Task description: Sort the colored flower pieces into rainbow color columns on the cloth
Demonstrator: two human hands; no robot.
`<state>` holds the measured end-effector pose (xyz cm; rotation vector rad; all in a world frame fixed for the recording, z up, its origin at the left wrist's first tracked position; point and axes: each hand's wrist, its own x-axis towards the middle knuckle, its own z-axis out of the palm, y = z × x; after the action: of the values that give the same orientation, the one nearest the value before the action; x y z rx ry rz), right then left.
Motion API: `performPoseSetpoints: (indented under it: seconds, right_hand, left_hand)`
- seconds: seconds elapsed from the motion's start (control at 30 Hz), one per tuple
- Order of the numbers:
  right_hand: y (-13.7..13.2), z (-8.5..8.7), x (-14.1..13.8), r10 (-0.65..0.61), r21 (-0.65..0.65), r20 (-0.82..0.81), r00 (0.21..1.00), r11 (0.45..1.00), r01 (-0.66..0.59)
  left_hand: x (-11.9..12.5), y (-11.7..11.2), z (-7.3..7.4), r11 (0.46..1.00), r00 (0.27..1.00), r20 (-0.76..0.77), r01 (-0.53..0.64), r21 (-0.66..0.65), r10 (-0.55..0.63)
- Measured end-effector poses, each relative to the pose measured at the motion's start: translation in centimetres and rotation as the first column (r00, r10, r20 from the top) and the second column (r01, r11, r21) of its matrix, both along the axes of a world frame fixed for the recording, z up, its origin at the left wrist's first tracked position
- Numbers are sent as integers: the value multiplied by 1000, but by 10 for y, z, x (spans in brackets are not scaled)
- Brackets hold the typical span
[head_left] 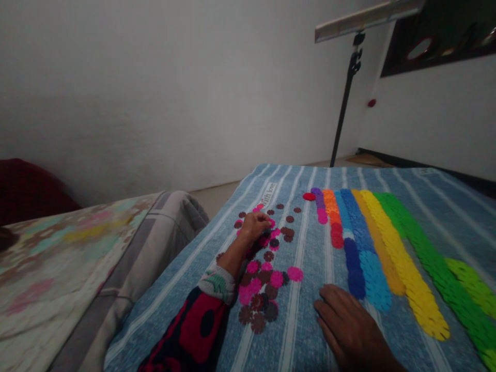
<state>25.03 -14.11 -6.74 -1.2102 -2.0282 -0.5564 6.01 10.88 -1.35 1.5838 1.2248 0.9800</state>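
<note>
My left hand (253, 226) reaches out over a scatter of pink and brown flower-shaped discs (263, 279) on a blue striped cloth (302, 330); its fingers are curled over the discs at the far end, and what they pinch is hidden. My right hand (344, 323) lies flat on the cloth, fingers stretched, just beside the near end of the dark blue row (353, 258). Sorted rows of discs run away from me: purple and pink (321, 204), orange and red (334, 219), light blue (372, 279), yellow (406, 263), green (426, 253). A single red disc (309, 196) lies at the far end.
A second bed with a pale patterned cover (65, 258) and a grey blanket (163, 227) lies to the left. A black light stand (344, 108) rises by the far wall. A dark red cushion (27, 186) sits at far left.
</note>
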Motion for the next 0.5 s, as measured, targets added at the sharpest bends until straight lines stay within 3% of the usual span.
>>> performPoseSetpoints:
  seconds: [0.5]
  right_hand:
    - [-2, -2, -2, -5, -43, -45, 999, 999, 3]
  left_hand:
    - [-4, 3, -1, 998, 997, 51, -66, 26, 64]
